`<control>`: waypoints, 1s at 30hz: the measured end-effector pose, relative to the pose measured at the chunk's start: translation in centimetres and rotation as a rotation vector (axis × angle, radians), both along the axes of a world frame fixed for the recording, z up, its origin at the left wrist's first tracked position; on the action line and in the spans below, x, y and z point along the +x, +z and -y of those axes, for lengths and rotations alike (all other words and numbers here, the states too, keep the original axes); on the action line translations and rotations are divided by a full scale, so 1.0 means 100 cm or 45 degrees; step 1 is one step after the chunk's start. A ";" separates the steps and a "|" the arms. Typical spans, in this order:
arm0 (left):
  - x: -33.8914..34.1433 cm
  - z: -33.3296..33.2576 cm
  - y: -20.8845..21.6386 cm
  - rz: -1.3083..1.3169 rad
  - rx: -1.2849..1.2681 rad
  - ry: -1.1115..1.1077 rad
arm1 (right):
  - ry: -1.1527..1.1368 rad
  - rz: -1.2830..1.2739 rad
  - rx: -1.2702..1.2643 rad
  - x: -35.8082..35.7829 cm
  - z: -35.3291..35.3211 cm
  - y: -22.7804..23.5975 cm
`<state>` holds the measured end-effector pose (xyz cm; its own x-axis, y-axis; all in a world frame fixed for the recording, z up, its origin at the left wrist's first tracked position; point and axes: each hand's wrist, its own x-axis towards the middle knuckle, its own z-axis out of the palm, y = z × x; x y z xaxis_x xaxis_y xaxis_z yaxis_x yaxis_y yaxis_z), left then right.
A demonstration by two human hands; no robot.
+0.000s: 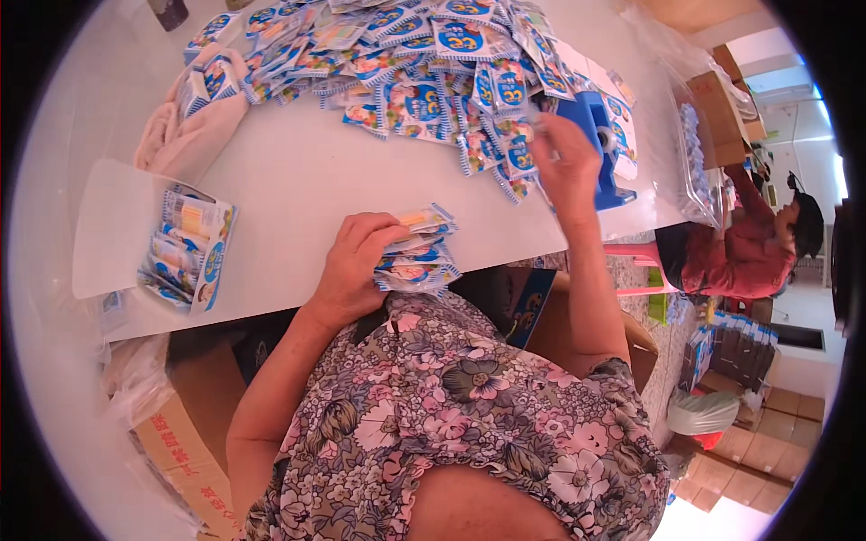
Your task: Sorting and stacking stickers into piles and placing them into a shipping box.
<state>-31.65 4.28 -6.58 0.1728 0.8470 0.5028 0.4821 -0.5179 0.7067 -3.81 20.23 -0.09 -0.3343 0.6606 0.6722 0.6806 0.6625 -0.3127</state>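
My left hand (356, 266) is closed round a small stack of flat, clear-fronted packets (419, 252) at the table's near edge. These packets show blue-and-white striped ends. Farther right, my right hand (568, 162) is at the near right edge of a big heap of similar packets (415, 99). Its fingers are pinched at the edge of one blue-and-white packet (518, 149), slightly blurred. Just beyond that hand stands a blue tape dispenser (588, 113). On the left lies an opened white-and-blue carton (213, 257) with several packets inside.
A pinkish cloth (185, 135) with packets on it lies at the left of the heap on the white table (298, 180). Cardboard boxes (185, 433) stand below the table edge. At the right, another person in a red top (740, 239) sits near a brown carton (717, 117).
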 end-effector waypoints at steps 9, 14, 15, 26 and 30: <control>0.011 -0.009 -0.001 -0.029 -0.020 -0.119 | -0.436 0.760 -0.380 0.001 0.008 -0.035; 0.014 -0.016 0.000 -0.050 -0.046 -0.168 | -0.262 0.283 -0.730 0.032 0.004 -0.018; 0.015 -0.015 0.001 -0.027 -0.043 -0.180 | -0.180 0.264 -0.695 0.034 0.007 -0.015; 0.015 -0.017 0.000 -0.107 0.066 -0.201 | 0.574 0.055 -0.800 -0.015 0.037 -0.021; 0.015 -0.019 -0.003 -0.079 0.091 -0.238 | -0.036 0.510 -0.101 0.013 -0.023 -0.025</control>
<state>-30.19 6.17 -6.91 0.3560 0.7597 0.5441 0.4148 -0.6502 0.6365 -2.48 22.58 -2.55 -0.5404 0.7180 0.4387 0.7766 0.6263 -0.0685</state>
